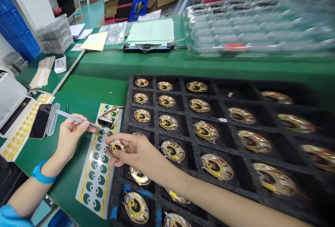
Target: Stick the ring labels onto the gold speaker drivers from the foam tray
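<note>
Right hand (136, 152) pinching gold round coil (117, 148) over black foam tray (125, 115) edge. Left hand (70, 133) fingers gripping tweezers (75, 118), tip seemingly touching green sticker sheet (98, 171) on table (83, 91).

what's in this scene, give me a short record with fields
left hand: holds tweezers, tips over the sticker sheet
right hand: holds a gold disc at the tray's left edge
tray: black foam tray, gold discs in most cells, a few cells bare
sticker sheet: green dots, many spots peeled
phone: lies left of the tweezers
clipboard: at the far side of the green table
</note>
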Demonstrator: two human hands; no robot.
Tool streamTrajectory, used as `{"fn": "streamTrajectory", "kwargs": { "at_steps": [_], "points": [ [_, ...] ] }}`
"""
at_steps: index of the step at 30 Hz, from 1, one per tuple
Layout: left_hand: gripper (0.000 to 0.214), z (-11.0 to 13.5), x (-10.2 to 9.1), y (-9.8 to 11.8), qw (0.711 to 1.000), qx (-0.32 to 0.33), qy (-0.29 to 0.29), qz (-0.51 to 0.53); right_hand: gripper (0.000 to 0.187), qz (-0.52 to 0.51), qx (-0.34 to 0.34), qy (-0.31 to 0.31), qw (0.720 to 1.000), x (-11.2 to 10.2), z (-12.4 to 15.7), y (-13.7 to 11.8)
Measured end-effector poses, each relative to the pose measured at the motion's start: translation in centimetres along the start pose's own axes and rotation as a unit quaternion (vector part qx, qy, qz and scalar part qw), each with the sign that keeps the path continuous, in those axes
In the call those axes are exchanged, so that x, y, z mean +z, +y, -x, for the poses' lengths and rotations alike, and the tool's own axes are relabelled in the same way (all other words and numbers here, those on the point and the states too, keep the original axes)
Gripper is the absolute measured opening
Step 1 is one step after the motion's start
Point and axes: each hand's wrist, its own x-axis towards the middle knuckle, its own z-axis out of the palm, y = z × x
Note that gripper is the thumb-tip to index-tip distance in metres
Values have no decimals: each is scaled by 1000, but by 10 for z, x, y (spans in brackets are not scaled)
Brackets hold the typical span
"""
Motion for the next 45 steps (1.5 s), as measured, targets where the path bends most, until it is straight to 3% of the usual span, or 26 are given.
{"fn": "streamTrajectory", "kwargs": {
  "at_steps": [5,16,36,45],
  "points": [
    [32,-6,2,-8,998,-49,-30,23,23,3,-16,-18,1000,0,0,1],
    [31,-6,0,-11,996,-65,-59,24,21,-16,-30,-70,997,-11,-1,-2],
    [32,-8,-3,-9,997,-60,-48,20,38,9,4,-91,996,-12,-2,-3],
    [39,-9,-4,-4,999,-44,-20,0,41,7,-37,-123,992,-10,-4,-4]
  ]
}}
